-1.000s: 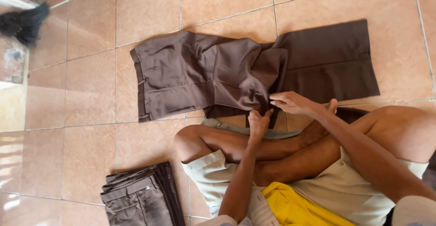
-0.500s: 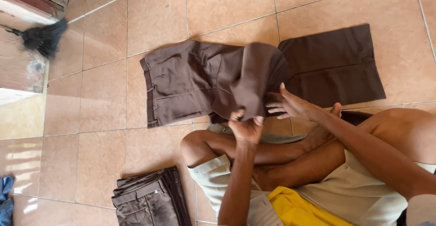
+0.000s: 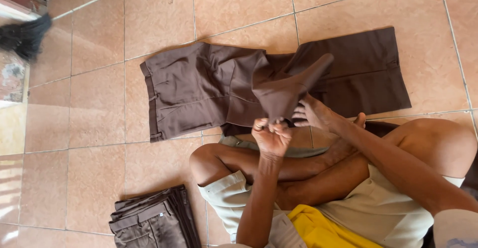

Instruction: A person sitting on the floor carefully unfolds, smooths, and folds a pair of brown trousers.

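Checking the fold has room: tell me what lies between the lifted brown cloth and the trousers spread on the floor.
Nothing visible. Both hands, left hand and right hand, pinch the lifted fold directly; below it lie only the spread brown trousers on the tile floor.

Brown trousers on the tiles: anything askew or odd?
Slightly. The brown trousers lie flat except mid-length, where the left hand and right hand lift a peaked fold of cloth. The folded stack beside the knee looks tidy. No damage visible.

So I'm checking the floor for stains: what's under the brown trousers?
The brown trousers lie spread on orange tiles. Both hands lift a fold mid-garment. The tiles beneath stay covered.
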